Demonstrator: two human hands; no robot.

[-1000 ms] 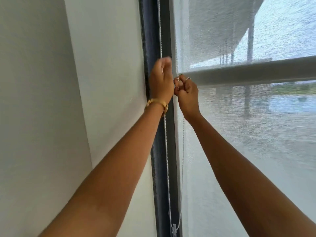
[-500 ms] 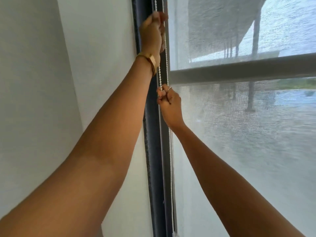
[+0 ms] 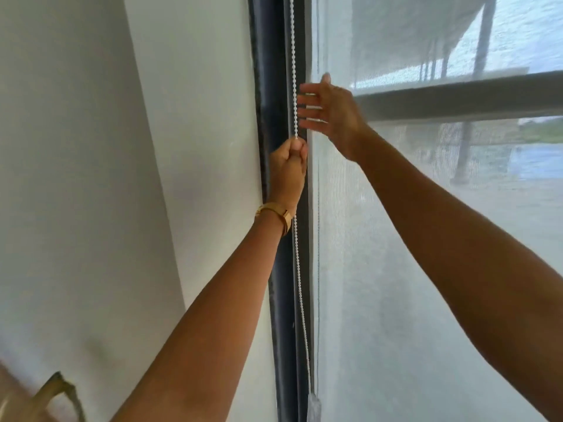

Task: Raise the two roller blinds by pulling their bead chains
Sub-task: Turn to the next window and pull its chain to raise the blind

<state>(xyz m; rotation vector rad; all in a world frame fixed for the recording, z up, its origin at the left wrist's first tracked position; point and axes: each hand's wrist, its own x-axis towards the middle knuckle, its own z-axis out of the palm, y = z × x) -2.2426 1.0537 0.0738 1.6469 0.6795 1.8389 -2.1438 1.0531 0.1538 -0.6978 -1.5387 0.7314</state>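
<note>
The bead chain (image 3: pixel 294 71) runs taut beside the dark window frame (image 3: pixel 268 86), pinched in the fisted left hand (image 3: pixel 289 169). Just above it, the right hand (image 3: pixel 327 108) is spread, empty, fingers beside the chain. Mid-pull on this roller blind (image 3: pixel 396 269), I'd say: next, close that right hand high on the chain.

Both forearms are showing bare right down to the bottom edge of the view, with no sleeve reaching either wrist. The left hand (image 3: pixel 289 166) is wearing a gold bangle (image 3: pixel 275 213) snug at the wrist. The right hand (image 3: pixel 332 109) is wearing nothing I can make out
</note>
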